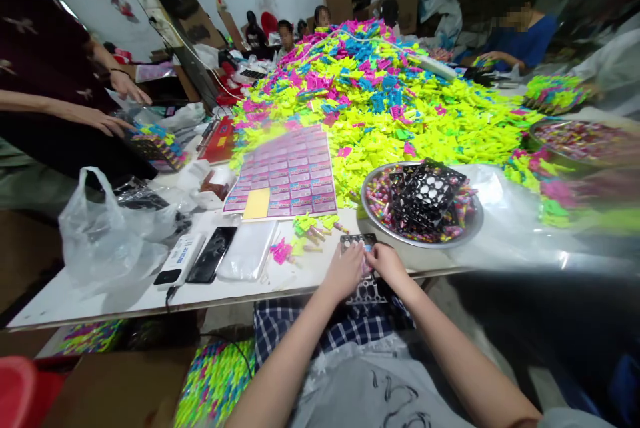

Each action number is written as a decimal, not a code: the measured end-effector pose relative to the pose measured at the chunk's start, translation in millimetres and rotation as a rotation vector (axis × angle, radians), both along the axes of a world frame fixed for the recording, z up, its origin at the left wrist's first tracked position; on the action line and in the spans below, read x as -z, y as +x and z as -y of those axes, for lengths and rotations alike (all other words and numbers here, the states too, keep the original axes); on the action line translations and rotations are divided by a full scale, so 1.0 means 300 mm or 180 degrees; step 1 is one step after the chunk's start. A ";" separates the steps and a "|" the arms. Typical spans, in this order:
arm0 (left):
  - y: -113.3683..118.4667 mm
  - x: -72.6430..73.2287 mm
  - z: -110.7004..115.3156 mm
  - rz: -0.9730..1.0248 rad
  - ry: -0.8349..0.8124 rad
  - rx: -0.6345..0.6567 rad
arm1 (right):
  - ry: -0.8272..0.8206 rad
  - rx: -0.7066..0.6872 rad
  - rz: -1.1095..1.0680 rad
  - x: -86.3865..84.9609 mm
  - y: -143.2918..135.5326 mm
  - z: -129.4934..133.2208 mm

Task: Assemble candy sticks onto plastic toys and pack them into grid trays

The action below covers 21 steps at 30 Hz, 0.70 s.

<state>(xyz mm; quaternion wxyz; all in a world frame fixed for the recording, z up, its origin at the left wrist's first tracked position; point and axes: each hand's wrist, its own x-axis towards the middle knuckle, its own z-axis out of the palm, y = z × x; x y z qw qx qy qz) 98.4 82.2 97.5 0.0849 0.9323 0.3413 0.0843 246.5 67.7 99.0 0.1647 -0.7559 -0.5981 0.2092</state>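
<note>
A black plastic tray with round holes [367,291] lies at the table's front edge, its near end jutting out over my lap. My left hand [350,269] is closed on the tray's left side, fingers pressed over the holes. Beside it, my right hand [389,264] is curled in a pinch at the tray's right side; what its fingertips hold is hidden. A small pinkish item shows between the two hands. Left of them lie several loose yellow-green pieces [313,225] and a pink piece [281,251].
A metal bowl [373,218] holds colourful wrapped sticks and stacked black trays. Behind rises a heap of neon plastic pieces [425,121]. Printed label sheets [300,171], a phone [211,255], a white power bank [180,258] and a plastic bag [100,235] lie leftward. A person [50,88] stands at left.
</note>
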 end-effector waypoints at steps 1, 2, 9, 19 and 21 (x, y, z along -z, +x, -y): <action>-0.005 0.007 0.001 -0.0009 0.0011 -0.0020 | 0.0002 -0.0049 0.0060 -0.008 -0.004 0.004; -0.009 0.013 0.002 -0.0017 0.0024 -0.0037 | 0.0010 -0.0101 0.0122 -0.015 -0.008 0.011; -0.016 0.031 0.015 -0.0044 0.0041 -0.0163 | -0.0160 -0.0208 0.0419 -0.079 0.012 0.070; -0.024 0.054 0.022 0.0154 -0.0080 -0.0185 | 0.0082 -0.1562 0.0620 -0.080 -0.045 0.167; -0.026 0.065 0.025 0.0257 -0.0111 -0.0217 | -0.0069 -0.1676 0.0634 -0.051 -0.027 0.204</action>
